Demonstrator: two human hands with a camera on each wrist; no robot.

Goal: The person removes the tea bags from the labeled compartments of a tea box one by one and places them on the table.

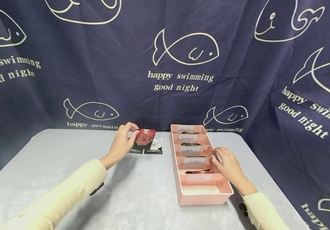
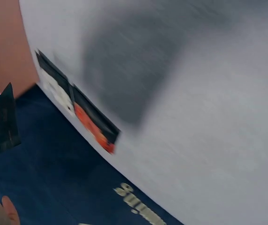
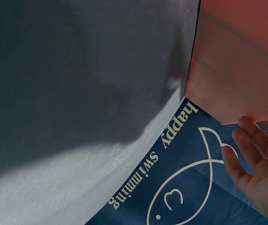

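My left hand [image 1: 121, 143] pinches a red and black tea sachet [image 1: 145, 137] by its upper left edge, lifted above the table. Beneath it lie two more sachets, one black and silver-white [image 1: 154, 146], the other black and orange-red [image 2: 92, 121], its coloured face mostly hidden in the head view. At the right, my right hand [image 1: 228, 164] touches the long side rim of a pink divided box [image 1: 202, 199], its fingers loosely bent. Dark sachets show in several of the compartments, and a red and black one [image 1: 198, 172] lies in the second from the front.
White paper labels [image 1: 193, 162] with handwriting mark the compartments; the nearest compartment has a bare floor. Box and sachets stand on a grey-white table [image 1: 142, 198]. A dark blue curtain [image 1: 130, 80] with fish drawings hangs behind and along the right side.
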